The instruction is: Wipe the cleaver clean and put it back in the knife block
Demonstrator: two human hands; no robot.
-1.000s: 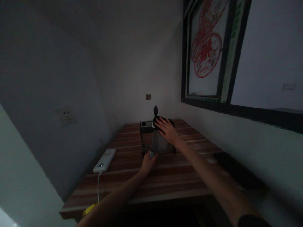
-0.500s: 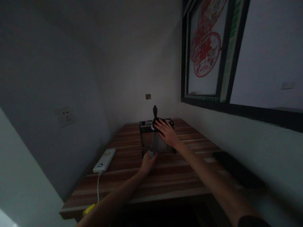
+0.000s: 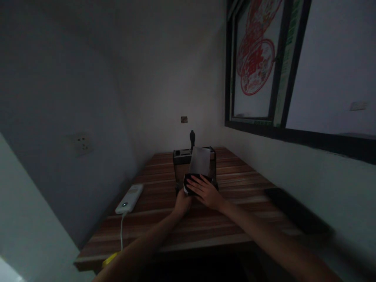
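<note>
In the head view, the right hand (image 3: 205,192), fingers slightly spread, clasps a pad (image 3: 190,191) over the near end of a panel (image 3: 200,160), before a box (image 3: 181,159). The left hand (image 3: 182,203) curls just beside, its hold hidden. The panel's far part is uncovered; whether it is finished doesn't show.

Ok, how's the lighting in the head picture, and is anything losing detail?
Head view: dim overall, brightest in the lower-left corner; head view: the black object under the right grip shows little surface detail; head view: near-black beneath the table; head view: edges look stretched, wide-angle.
</note>
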